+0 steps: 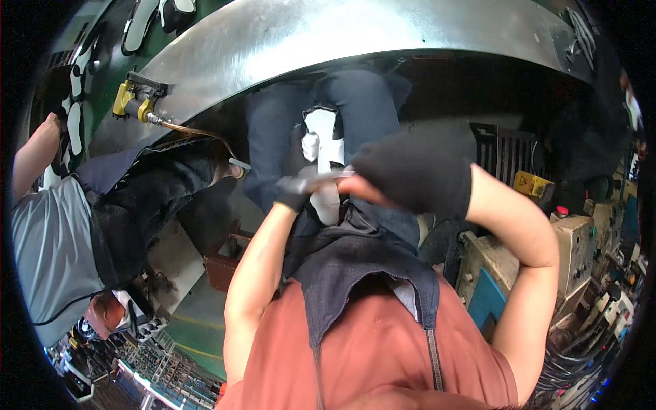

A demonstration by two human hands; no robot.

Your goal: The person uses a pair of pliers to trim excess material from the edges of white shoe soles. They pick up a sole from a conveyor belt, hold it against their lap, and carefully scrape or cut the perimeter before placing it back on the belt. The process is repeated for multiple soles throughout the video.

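Note:
A long white shoe-shaped piece [331, 152] with black along its edge lies between my knees, its flat sole-like side up. My left hand [298, 161], in a dark glove, presses against its left side, with a white-covered fingertip showing on it. From the right reaches my right hand [372, 186], dark-covered over the wrist and smeared by motion. Its fingers are closed on a slim grey metal tool [316, 182] that crosses the lower part of the piece. Blur hides what kind of tool it is.
Ahead curves a metal worktop [287, 58], with a yellow-black air tool [134, 100] on its left and a hose trailing from it. A co-worker [65, 239] sits at left near several white soles [75, 128]. A worn machine box [572, 253] with a red button stands right.

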